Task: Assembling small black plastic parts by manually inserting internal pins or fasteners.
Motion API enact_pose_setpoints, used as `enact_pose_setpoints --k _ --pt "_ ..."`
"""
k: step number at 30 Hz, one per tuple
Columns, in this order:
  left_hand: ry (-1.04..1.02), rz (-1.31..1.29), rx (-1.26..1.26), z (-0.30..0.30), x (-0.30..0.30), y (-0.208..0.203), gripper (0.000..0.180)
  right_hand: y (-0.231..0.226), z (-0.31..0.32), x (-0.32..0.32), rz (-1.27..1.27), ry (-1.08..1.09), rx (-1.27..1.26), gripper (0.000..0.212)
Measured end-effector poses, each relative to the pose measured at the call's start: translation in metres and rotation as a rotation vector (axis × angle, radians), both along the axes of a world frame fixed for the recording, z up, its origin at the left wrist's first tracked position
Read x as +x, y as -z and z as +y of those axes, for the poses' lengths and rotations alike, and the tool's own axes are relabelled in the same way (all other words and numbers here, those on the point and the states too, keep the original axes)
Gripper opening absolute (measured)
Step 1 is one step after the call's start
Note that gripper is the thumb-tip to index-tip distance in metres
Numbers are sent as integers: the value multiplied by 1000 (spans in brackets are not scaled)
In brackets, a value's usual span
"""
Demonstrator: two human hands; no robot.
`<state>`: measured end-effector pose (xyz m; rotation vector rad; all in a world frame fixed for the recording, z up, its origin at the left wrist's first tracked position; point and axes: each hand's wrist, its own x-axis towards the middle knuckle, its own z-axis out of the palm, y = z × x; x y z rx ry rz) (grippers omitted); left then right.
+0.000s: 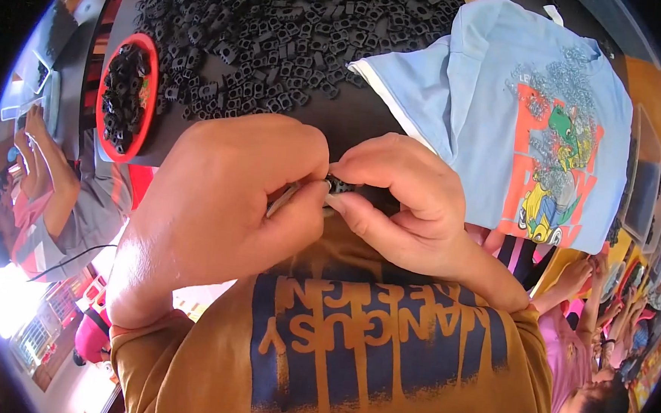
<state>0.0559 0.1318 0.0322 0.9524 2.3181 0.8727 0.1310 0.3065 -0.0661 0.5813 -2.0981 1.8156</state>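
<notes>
In front of my chest, my left hand and my right hand meet fingertip to fingertip. Between the thumb and forefinger of my right hand is a small black plastic part, mostly covered by fingers. My left hand is closed round a slim, pale, flat-looking tool whose ends are hidden; its fingertips touch the black part. Beyond my hands, many loose black plastic parts are heaped on the table. A light blue T-shirt lies at the right, with small silvery metal pieces scattered on its print.
At the left, a red oval basin holds more black parts. The dark tabletop shows between heap and shirt. Clear plastic bins stand at the far right. Other people sit close by on both sides, a co-worker's arm at the left.
</notes>
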Motion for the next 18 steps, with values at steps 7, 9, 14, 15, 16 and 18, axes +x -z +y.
enact_pose_setpoints --k 7,9,14,15,16,18 --pt "-326 -455 168 -7 -1 -2 20 -3 2 3 -85 -11 -45 26" --pt "-517 -626 409 -10 -2 7 26 -4 3 4 -121 -11 -57 27" --pt "-447 -720 582 -11 5 29 33 -4 3 5 -141 -25 -86 28" --pt "-485 -727 580 -9 8 30 34 -4 4 5 -155 -27 -93 28" --pt "-522 -738 587 -8 11 30 34 -4 4 5 -173 -36 -105 28" --pt "-517 -673 617 -4 15 31 35 -4 4 6 -192 -44 -121 28"
